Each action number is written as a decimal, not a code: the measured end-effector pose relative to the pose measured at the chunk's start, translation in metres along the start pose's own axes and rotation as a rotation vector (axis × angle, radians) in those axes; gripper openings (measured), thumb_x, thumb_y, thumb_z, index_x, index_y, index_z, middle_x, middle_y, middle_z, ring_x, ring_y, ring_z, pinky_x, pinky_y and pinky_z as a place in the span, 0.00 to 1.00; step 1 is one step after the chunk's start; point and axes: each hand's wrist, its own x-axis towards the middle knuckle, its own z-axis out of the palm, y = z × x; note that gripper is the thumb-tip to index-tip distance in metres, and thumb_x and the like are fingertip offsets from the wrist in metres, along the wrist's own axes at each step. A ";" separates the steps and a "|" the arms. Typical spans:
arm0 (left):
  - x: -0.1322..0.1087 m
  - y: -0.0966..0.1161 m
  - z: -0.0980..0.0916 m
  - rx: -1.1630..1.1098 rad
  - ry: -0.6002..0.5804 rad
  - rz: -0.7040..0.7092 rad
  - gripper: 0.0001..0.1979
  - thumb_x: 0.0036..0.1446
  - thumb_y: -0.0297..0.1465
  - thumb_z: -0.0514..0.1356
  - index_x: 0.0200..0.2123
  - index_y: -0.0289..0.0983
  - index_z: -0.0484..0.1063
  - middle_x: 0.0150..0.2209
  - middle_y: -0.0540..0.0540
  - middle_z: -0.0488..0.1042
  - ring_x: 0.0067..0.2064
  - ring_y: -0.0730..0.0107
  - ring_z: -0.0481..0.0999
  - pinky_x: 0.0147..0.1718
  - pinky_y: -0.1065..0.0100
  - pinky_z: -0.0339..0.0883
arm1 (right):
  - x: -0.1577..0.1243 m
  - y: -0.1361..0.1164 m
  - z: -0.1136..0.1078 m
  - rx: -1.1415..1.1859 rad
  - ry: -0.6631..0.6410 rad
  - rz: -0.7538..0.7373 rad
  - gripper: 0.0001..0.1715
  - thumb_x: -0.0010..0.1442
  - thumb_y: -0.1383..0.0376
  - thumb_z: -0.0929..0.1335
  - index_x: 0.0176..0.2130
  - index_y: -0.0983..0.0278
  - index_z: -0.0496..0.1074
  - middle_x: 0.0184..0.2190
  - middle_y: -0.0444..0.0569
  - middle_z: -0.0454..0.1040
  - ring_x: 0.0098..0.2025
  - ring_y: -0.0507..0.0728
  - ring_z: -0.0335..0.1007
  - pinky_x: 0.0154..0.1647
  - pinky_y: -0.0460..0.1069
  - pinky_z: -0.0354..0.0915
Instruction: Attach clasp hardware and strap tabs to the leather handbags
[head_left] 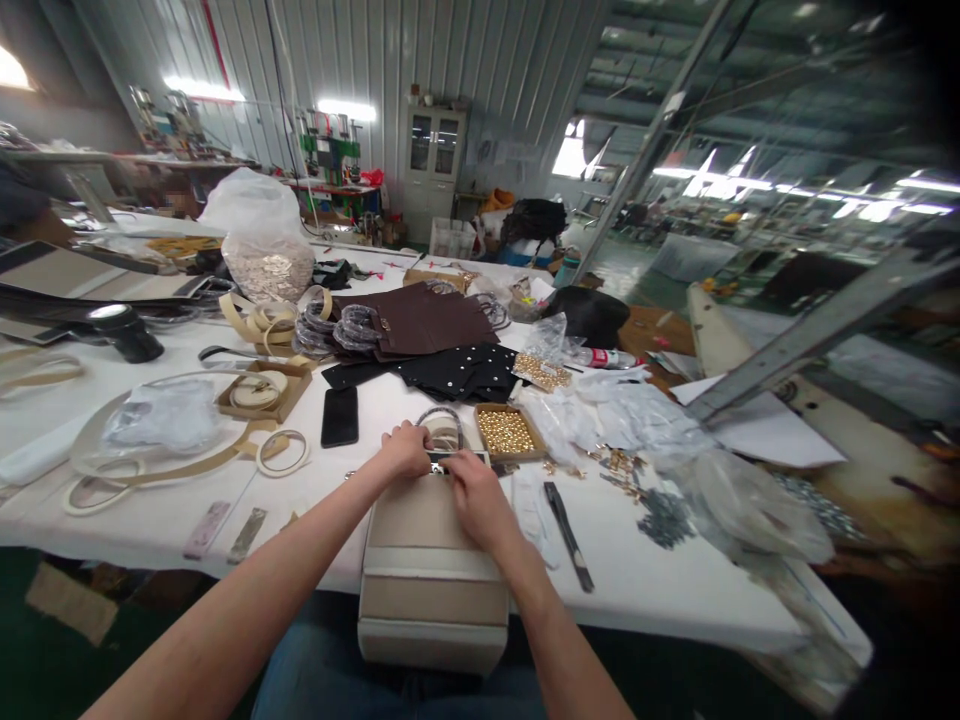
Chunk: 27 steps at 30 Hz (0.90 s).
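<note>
A beige bag piece (433, 580) with pale cross strips lies over the front edge of the table and hangs down towards my lap. Its curved handle (441, 414), wrapped in clear film, stands up at the far end. My left hand (407, 450) is closed at the far edge of the bag piece, near the handle's base. Opposite it, my right hand (478, 497) grips the same edge with thumb and fingers. Small dark and shiny fittings show between the hands, but the fingertips partly hide them. Close to the right hand sits a box of gold studs (508, 432).
A black phone (340, 416) and tape rolls (282, 453) lie left. Brown bag panels (420, 318) and black studded pieces (461, 372) are stacked behind. A dark-handled tool (568, 537), loose gold fittings (619, 462) and plastic bags (615, 405) lie right. A metal post (825, 330) slants across the right.
</note>
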 end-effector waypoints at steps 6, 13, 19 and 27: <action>0.004 -0.002 -0.003 -0.001 -0.027 -0.007 0.22 0.50 0.34 0.74 0.50 0.48 0.81 0.62 0.40 0.73 0.64 0.44 0.75 0.65 0.49 0.68 | -0.047 0.051 -0.085 -0.443 0.250 0.446 0.22 0.75 0.54 0.67 0.59 0.61 0.81 0.54 0.58 0.80 0.50 0.66 0.78 0.54 0.58 0.72; 0.005 -0.003 -0.008 -0.032 -0.058 -0.006 0.22 0.47 0.32 0.73 0.49 0.48 0.82 0.61 0.40 0.72 0.62 0.44 0.75 0.63 0.49 0.71 | -0.089 0.123 -0.110 -0.605 -0.030 0.718 0.34 0.72 0.42 0.65 0.55 0.64 0.83 0.53 0.62 0.82 0.52 0.69 0.80 0.54 0.59 0.71; 0.000 -0.011 -0.004 -0.082 -0.027 0.021 0.20 0.51 0.34 0.71 0.50 0.48 0.82 0.61 0.41 0.72 0.62 0.46 0.74 0.64 0.50 0.70 | -0.090 0.110 -0.115 -0.255 0.251 0.786 0.28 0.69 0.42 0.69 0.47 0.63 0.79 0.41 0.60 0.85 0.40 0.68 0.83 0.47 0.62 0.76; -0.001 -0.011 -0.005 -0.112 -0.024 0.036 0.20 0.52 0.32 0.70 0.50 0.47 0.82 0.59 0.39 0.72 0.61 0.46 0.74 0.64 0.51 0.70 | -0.032 0.011 -0.092 0.539 0.607 0.345 0.29 0.69 0.50 0.78 0.61 0.57 0.72 0.38 0.43 0.75 0.32 0.52 0.71 0.33 0.48 0.72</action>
